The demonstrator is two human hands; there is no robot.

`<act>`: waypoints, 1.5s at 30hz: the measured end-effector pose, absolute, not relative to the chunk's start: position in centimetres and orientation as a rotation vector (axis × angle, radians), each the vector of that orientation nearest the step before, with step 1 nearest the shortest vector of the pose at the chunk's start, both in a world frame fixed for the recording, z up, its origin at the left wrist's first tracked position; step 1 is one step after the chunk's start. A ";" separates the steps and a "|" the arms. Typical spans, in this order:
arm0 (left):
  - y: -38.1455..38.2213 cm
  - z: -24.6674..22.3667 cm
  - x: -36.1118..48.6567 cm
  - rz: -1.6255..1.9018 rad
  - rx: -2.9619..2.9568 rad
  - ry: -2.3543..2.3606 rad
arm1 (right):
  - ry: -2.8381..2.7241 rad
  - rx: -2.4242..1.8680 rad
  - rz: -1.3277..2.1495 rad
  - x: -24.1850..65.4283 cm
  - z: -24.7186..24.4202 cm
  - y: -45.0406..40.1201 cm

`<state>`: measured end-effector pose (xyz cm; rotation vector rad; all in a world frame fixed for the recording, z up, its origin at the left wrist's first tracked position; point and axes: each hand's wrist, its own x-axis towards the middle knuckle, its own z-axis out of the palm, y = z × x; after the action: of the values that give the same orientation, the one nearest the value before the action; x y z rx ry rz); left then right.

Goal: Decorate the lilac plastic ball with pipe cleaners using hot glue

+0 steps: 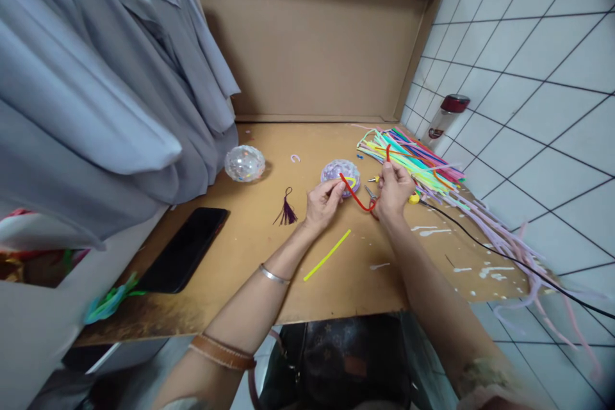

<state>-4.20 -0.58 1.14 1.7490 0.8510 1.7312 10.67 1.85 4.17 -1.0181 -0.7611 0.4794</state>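
A red pipe cleaner [355, 197] sags in a curve between my two hands above the table. My left hand [324, 204] is closed, pinching one end of it between thumb and fingers, beside a small bent yellow piece [352, 182]. My right hand [394, 191] is also closed on the red pipe cleaner, whose other end sticks up above the fingers. Just behind my left hand sits a lilac faceted bowl [331, 170], partly covered. Scissors [369, 192] lie by my right hand, largely hidden. On the table nearer me rests a straight yellow pipe cleaner [327, 255].
Many-coloured pipe cleaners [408, 157] are heaped at right, near a red-lidded bottle [444, 118]. A black cable [473, 240] runs rightward. Left are a clear faceted bowl [245, 163], a purple tassel [287, 210], a phone [185, 250] and a grey curtain [120, 77]. Cardboard [312, 45] stands behind.
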 end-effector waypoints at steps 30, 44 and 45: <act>-0.5 1.8 -3.7 1.643 1.275 0.777 | -1.592 -1.022 0.153 8.4 3.6 -0.9; 0.1 2.3 -4.3 1.717 1.166 0.772 | -1.720 -1.048 -0.075 8.4 3.3 -1.3; 0.1 2.3 -4.3 1.716 1.162 0.765 | -1.726 -1.047 -0.078 8.3 3.3 -1.3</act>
<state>-4.31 0.10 2.29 1.1617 0.7647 1.7163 8.35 -1.26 3.25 -1.0474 -1.7256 -0.0778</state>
